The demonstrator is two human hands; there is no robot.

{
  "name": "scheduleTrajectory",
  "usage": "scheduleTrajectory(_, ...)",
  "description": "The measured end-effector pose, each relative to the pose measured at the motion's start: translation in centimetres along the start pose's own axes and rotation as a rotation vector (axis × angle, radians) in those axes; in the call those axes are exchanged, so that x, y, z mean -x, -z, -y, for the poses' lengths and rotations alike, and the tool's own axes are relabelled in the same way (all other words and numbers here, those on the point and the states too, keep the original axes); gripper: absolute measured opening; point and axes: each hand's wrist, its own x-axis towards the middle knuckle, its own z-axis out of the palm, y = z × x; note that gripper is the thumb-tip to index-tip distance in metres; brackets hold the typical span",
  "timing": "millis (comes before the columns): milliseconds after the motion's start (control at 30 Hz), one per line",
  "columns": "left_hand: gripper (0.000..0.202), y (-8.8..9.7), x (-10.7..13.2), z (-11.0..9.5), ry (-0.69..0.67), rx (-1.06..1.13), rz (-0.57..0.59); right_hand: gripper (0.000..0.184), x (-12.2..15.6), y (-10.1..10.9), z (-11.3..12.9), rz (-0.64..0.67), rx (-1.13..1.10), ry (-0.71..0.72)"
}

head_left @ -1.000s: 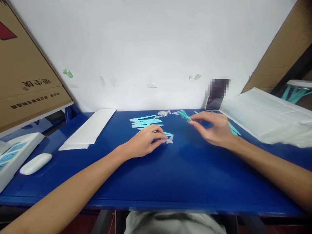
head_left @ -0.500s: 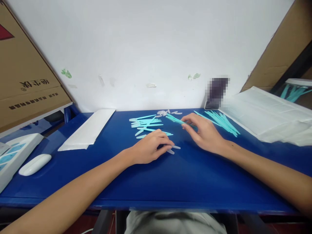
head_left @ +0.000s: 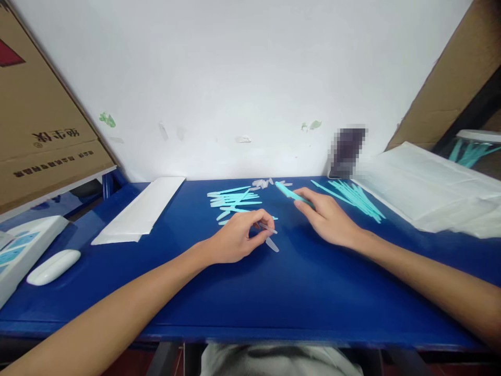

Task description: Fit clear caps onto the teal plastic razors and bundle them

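My left hand (head_left: 243, 236) is closed, pinching a small translucent plastic piece (head_left: 271, 228) between thumb and fingers at the middle of the table. Just below those fingertips is another translucent piece (head_left: 273, 245), seemingly on the tabletop. My right hand (head_left: 331, 216) is closed around a small bundle of teal plastic sticks (head_left: 285, 190), whose ends point away and to the left. Beyond my left hand lies a loose pile of teal sticks (head_left: 235, 198). A second teal pile (head_left: 358, 198) sits right of my right hand. Several translucent pieces (head_left: 260, 184) lie near the wall.
The blue table (head_left: 250, 308) meets a white wall. At left are a flat white packet (head_left: 141, 211), a white rounded object (head_left: 54, 267) and a white-and-blue box (head_left: 35, 237). A large white plastic bag (head_left: 430, 188) and a pixelated dark object (head_left: 347, 151) stand at right.
My left hand has lifted slightly and turned one translucent piece upward, apart from the other. The teal bundle in my right hand has swung so that its ends sit further right.
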Motion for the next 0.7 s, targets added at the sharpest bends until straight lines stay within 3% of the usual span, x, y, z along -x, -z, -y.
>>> scheduleTrajectory(133, 0.023, 0.7, 0.1, -0.1, 0.014, 0.009, -0.009, 0.030, 0.2, -0.2, 0.1, 0.090, -0.129, -0.052)
scheduleTrajectory(300, 0.018, 1.5, 0.0, -0.8, -0.068, -0.070, -0.068, 0.028, 0.3, -0.4, 0.3, 0.152, -0.175, -0.062)
scheduleTrajectory(500, 0.011, 0.2, 0.4, -2.0, -0.015, 0.012, 0.065, 0.028, 0.2, -0.4, 0.2, 0.168, -0.126, -0.056)
scheduleTrajectory(600, 0.009, -0.7, 0.7, -1.8, -0.078, -0.152, 0.079, 0.028, 0.1, -0.5, 0.2, 0.164, -0.117, -0.050)
scheduleTrajectory(700, 0.023, -1.1, 0.9, -1.7, -0.227, -0.387, 0.109, 0.029, 0.2, -0.4, 0.2, 0.169, -0.101, -0.031)
